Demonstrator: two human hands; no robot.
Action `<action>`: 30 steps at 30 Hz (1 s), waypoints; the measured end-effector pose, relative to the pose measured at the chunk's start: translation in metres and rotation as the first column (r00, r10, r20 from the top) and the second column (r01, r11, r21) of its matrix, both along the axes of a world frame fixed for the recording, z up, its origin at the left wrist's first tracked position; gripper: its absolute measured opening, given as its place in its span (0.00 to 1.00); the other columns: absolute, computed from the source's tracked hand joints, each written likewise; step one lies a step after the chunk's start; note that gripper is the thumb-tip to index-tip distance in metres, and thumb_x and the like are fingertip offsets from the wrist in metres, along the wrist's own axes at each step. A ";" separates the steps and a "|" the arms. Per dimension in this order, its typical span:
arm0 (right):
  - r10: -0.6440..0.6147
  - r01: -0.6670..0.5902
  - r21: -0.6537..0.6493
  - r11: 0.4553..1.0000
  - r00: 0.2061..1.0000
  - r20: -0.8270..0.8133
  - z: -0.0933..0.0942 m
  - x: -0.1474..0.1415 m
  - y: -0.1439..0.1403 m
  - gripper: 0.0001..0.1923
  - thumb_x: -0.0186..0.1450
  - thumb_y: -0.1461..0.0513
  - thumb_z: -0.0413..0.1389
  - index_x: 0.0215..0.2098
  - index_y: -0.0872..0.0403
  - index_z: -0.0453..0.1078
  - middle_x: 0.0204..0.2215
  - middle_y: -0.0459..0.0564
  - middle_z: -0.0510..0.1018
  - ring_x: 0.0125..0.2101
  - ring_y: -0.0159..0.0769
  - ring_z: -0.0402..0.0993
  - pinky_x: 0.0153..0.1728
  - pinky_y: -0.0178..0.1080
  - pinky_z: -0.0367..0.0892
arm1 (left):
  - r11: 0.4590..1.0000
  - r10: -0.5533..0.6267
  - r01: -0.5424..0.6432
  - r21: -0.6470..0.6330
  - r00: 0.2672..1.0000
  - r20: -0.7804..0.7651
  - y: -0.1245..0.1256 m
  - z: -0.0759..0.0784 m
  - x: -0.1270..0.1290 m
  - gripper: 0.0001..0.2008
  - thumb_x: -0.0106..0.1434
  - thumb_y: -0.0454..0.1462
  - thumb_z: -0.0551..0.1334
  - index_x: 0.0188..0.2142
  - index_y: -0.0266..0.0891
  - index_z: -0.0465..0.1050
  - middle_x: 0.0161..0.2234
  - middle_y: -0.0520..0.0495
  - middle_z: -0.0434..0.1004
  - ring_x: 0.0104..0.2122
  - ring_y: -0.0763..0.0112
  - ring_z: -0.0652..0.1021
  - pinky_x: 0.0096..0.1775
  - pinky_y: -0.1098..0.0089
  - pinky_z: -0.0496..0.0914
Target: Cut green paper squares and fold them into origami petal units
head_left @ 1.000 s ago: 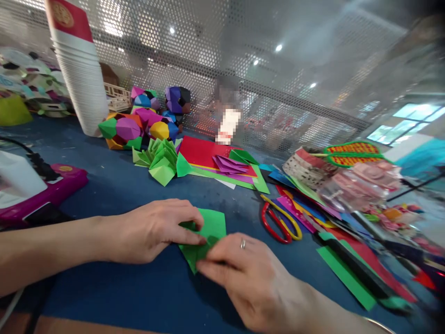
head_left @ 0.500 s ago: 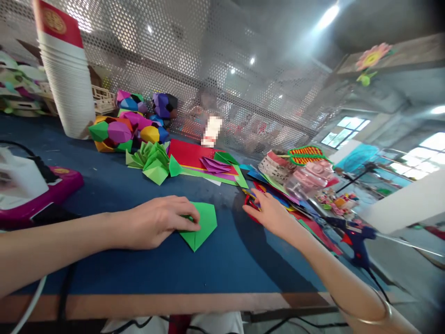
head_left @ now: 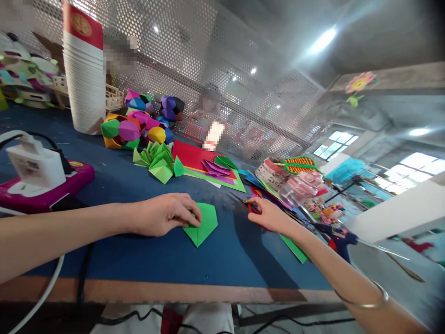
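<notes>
at the left of the frame, a purple power strip sat on the blue surface with a white plug in it. a tall stack of paper cups stood in the upper left, and a hard bump might have tipped it over.

the left hand was left of the middle, fingers curled and pressing on the folded green paper. i could not tell if it pinched the paper too. the paper lay flat just below the middle of the frame. if those fingers let up, it could have slid or its fold could have popped up.

right of that, the right hand had its fingers around the handles of the scissors. the blades pointed to the upper left, so a careless swing could have poked something. farther right was a glue gun, near enough for the right arm to knock it.
</notes>
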State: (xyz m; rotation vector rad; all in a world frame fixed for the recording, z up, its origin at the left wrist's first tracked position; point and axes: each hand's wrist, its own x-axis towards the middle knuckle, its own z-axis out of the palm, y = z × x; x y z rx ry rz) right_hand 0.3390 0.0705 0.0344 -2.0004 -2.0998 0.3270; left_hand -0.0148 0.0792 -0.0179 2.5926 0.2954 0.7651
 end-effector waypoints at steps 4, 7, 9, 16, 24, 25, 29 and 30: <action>0.003 0.007 0.039 0.999 0.965 -0.261 0.005 -0.034 -0.026 0.17 0.66 0.55 0.49 0.49 0.54 0.65 0.32 0.48 0.75 0.28 0.38 0.74 0.31 0.41 0.68 | 1.000 -0.012 0.012 -0.008 1.000 -0.009 0.001 0.000 0.000 0.16 0.70 0.26 0.61 0.49 0.41 0.83 0.50 0.44 0.84 0.48 0.62 0.79 0.50 0.65 0.75; 0.073 -0.071 0.029 0.997 0.774 -0.628 0.007 -0.071 -0.052 0.17 0.70 0.49 0.50 0.50 0.51 0.63 0.34 0.48 0.76 0.34 0.39 0.79 0.37 0.42 0.73 | 0.999 -0.031 0.031 -0.010 0.999 -0.022 0.002 0.000 0.001 0.17 0.70 0.26 0.59 0.49 0.42 0.83 0.51 0.45 0.84 0.48 0.62 0.78 0.51 0.64 0.74; 0.101 -0.158 0.019 0.987 0.528 -0.843 0.007 -0.094 -0.064 0.16 0.68 0.51 0.57 0.47 0.50 0.64 0.32 0.44 0.77 0.32 0.36 0.79 0.37 0.41 0.74 | 0.998 -0.055 0.054 -0.011 0.998 -0.034 0.002 0.001 0.001 0.18 0.70 0.25 0.58 0.50 0.42 0.82 0.52 0.46 0.84 0.49 0.62 0.79 0.53 0.63 0.73; 0.041 -0.309 -0.065 0.949 0.323 -0.945 -0.006 -0.126 -0.066 0.13 0.70 0.53 0.60 0.45 0.51 0.64 0.28 0.40 0.76 0.27 0.31 0.77 0.32 0.35 0.72 | 0.994 -0.111 0.110 -0.022 0.994 -0.015 0.000 0.005 0.002 0.17 0.70 0.23 0.57 0.45 0.41 0.82 0.47 0.47 0.86 0.47 0.66 0.82 0.57 0.63 0.68; 0.118 -0.311 -0.027 0.950 0.436 -0.892 -0.011 -0.125 -0.054 0.12 0.71 0.53 0.56 0.44 0.50 0.60 0.25 0.37 0.73 0.22 0.30 0.75 0.26 0.35 0.71 | 0.995 -0.098 0.097 -0.021 0.993 -0.059 -0.003 0.009 0.004 0.23 0.66 0.20 0.53 0.45 0.43 0.80 0.47 0.50 0.86 0.49 0.66 0.81 0.58 0.64 0.67; 0.135 -0.308 -0.017 0.951 0.466 -0.874 -0.010 -0.123 -0.052 0.12 0.71 0.53 0.56 0.43 0.49 0.60 0.25 0.37 0.72 0.22 0.30 0.75 0.26 0.35 0.71 | 0.995 -0.093 0.092 -0.026 0.994 -0.060 -0.003 0.009 0.004 0.23 0.67 0.20 0.53 0.47 0.43 0.80 0.49 0.50 0.85 0.50 0.66 0.80 0.58 0.63 0.67; 0.178 -0.298 0.005 0.955 0.556 -0.812 -0.006 -0.114 -0.040 0.10 0.72 0.53 0.54 0.43 0.49 0.60 0.24 0.37 0.71 0.22 0.31 0.75 0.26 0.37 0.72 | 0.998 -0.065 0.064 -0.014 0.997 -0.043 -0.004 0.006 0.003 0.21 0.71 0.24 0.54 0.52 0.44 0.80 0.50 0.48 0.85 0.49 0.63 0.81 0.55 0.61 0.71; 0.186 -0.296 0.010 0.955 0.576 -0.796 -0.005 -0.111 -0.037 0.10 0.72 0.54 0.53 0.43 0.49 0.59 0.24 0.37 0.71 0.22 0.31 0.74 0.26 0.37 0.72 | 0.998 -0.058 0.058 -0.010 0.998 -0.038 -0.003 0.005 0.002 0.21 0.71 0.25 0.55 0.51 0.44 0.81 0.49 0.47 0.86 0.49 0.63 0.81 0.54 0.61 0.71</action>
